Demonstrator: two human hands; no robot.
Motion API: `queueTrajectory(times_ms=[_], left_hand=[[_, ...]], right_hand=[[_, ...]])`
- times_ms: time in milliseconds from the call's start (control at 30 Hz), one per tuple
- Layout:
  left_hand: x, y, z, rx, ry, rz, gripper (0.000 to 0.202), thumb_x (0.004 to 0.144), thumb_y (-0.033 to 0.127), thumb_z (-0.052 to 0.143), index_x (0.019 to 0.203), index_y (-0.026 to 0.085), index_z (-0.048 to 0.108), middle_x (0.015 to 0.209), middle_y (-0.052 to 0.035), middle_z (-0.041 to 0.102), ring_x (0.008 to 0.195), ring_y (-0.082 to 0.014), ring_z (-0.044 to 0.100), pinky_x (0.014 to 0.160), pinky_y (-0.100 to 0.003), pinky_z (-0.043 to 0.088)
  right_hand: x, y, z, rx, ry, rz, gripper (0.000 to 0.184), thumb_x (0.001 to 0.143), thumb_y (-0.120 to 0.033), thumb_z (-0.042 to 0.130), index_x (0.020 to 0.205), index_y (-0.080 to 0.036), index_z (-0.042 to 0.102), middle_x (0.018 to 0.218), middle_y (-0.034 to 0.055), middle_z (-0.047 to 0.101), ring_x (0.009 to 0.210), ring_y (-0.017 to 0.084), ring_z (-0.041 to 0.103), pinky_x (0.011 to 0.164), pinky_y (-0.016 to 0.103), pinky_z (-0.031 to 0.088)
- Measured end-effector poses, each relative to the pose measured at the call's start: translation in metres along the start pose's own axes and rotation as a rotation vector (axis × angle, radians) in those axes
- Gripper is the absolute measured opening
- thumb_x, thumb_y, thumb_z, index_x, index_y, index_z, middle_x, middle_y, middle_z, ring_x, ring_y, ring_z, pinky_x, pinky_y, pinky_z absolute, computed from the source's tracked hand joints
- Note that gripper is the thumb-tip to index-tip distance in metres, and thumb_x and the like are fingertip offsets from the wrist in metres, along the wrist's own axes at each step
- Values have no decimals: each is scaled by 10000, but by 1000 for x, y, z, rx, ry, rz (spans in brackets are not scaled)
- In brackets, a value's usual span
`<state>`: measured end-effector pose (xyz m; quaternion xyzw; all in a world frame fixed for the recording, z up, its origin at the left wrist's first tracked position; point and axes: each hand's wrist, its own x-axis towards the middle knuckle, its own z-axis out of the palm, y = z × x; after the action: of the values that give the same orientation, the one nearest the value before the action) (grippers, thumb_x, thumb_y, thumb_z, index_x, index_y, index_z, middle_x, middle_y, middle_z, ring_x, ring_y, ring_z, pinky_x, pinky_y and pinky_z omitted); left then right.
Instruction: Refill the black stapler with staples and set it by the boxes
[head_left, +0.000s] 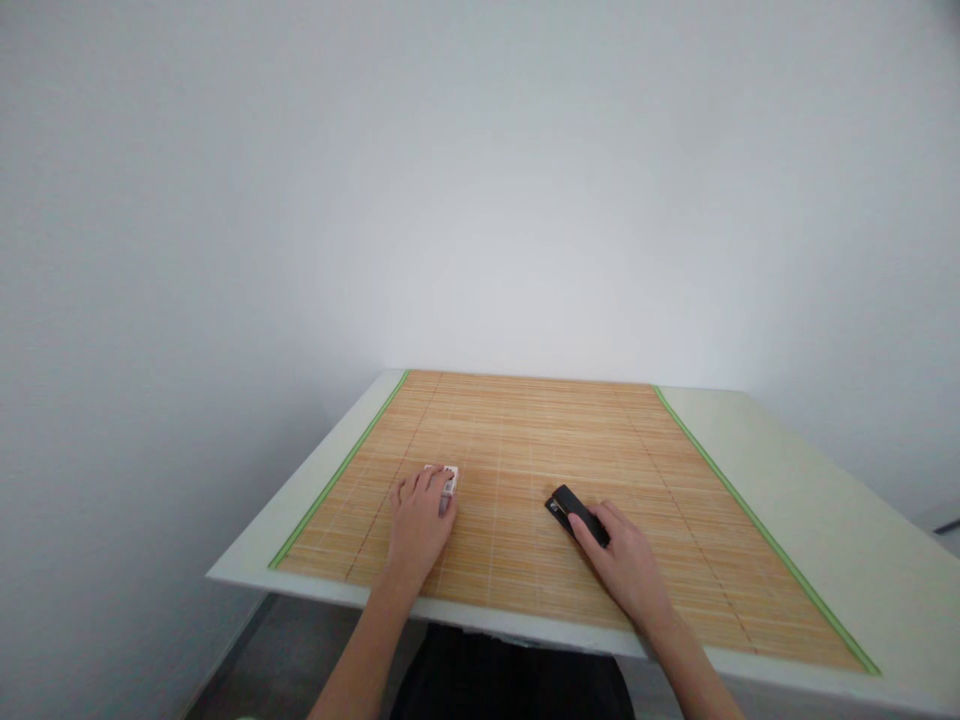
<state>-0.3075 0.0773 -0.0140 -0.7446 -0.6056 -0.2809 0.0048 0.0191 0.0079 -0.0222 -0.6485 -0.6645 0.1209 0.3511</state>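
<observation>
A small white box with dark and reddish print (450, 481) lies on the bamboo mat (517, 430), left of the middle. My left hand (421, 520) is closed over it, fingers curled across its top and thumb along its right side, so much of the box is hidden. To the right, a black stapler (574, 508) rests on the mat, its front end pointing away and to the left. My right hand (626, 560) is wrapped round its rear part, with the thumb along the near side.
The mat has green cloth borders (757, 520) and covers most of a white table (810, 500). Pale walls (525, 200) stand behind the table and at the left. A thin dark object (948, 526) shows at the far right edge. My dark-clothed lap (510, 680) is below the table's front edge.
</observation>
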Motion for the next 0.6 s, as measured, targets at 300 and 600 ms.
queueTrajectory(times_ms=[300,600], left_hand=[[-14,-30,1,-242,-29,-67,475,1012,431,509,1448,243,532,1466,-96,585,1354,-267,545,1170,-454,402],[-17,-43,10,-530,57,-323,431,1074,385,354,1409,247,587,1429,-66,634,1328,-239,589,1180,-471,427]], right_hand=[[-19,-1,-29,89,-329,-16,318,864,-382,670,1158,-263,651,1049,82,678,882,263,663,775,378,530],[-12,-62,25,68,-348,-88,84,822,-258,706,849,-259,626,896,20,644,779,211,624,690,317,473]])
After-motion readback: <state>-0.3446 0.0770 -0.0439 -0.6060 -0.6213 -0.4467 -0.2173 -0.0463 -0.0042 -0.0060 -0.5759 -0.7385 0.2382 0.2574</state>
